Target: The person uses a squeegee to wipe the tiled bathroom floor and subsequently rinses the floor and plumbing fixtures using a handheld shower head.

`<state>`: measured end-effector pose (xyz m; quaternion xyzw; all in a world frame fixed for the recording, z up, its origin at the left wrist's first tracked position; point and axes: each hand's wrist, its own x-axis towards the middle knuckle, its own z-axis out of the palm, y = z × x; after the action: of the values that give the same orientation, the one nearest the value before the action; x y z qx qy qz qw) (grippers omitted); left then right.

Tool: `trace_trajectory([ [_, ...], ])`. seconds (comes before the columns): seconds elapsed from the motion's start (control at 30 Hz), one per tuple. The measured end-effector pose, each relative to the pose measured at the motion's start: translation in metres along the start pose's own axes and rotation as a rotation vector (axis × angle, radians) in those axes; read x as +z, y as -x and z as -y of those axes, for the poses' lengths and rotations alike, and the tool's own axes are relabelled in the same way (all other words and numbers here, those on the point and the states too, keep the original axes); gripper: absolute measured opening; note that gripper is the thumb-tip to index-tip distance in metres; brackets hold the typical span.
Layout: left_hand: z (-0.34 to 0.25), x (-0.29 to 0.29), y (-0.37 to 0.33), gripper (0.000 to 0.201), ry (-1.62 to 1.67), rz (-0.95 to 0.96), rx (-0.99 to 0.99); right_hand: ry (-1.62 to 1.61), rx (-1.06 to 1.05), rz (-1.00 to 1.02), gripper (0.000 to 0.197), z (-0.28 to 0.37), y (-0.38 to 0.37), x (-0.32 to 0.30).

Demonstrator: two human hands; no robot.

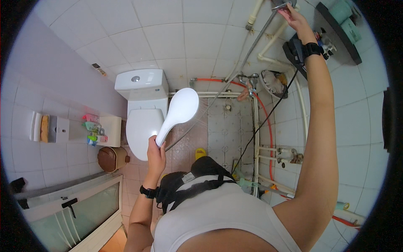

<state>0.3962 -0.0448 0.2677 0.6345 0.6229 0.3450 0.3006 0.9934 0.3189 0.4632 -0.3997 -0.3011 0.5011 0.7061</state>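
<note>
My left hand (156, 157) is closed round the handle of a large white shower head (183, 105), held up beside the toilet (146, 122). Thin streaks like water spray show to the right of its head. A grey shower hose (252, 50) runs from near my left hand up to a chrome fitting (282, 5) high on the wall. At that fitting is my right hand (296, 20), arm stretched far up, fingers bent against the metal. The fitting's top is cut off by the picture's edge.
A dark corner shelf (339, 33) with green containers is beside my right wrist. Chrome taps (250, 80), pipes and a red hose (268, 122) line the wall. A black cable (268, 115) hangs from my right wrist. A brown bin (111, 159) and sliding door (84, 214) are left.
</note>
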Motion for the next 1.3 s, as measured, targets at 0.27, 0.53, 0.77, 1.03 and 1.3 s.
trace_trajectory([
  [0.27, 0.004, 0.001, 0.001, 0.023, -0.046, -0.003, 0.012, -0.032, 0.011, -0.101, 0.018, -0.005, -0.005, 0.008],
  [0.53, 0.009, 0.001, 0.004, 0.026, -0.042, -0.030, 0.019, 0.267, 0.040, -0.165, 0.019, -0.002, 0.031, 0.036],
  [0.77, 0.010, 0.005, 0.000, 0.033, -0.069, -0.018, 0.064, 0.080, -0.115, -0.278, 0.013, 0.015, 0.121, 0.009],
  [1.03, 0.030, 0.023, -0.006, 0.042, -0.019, 0.061, 0.094, -0.173, 0.206, 0.048, 0.028, -0.015, 0.307, 0.003],
  [1.3, 0.023, 0.049, -0.010, 0.044, -0.049, 0.193, 0.255, 0.103, 0.628, 0.059, 0.034, -0.175, 0.447, 0.043],
])
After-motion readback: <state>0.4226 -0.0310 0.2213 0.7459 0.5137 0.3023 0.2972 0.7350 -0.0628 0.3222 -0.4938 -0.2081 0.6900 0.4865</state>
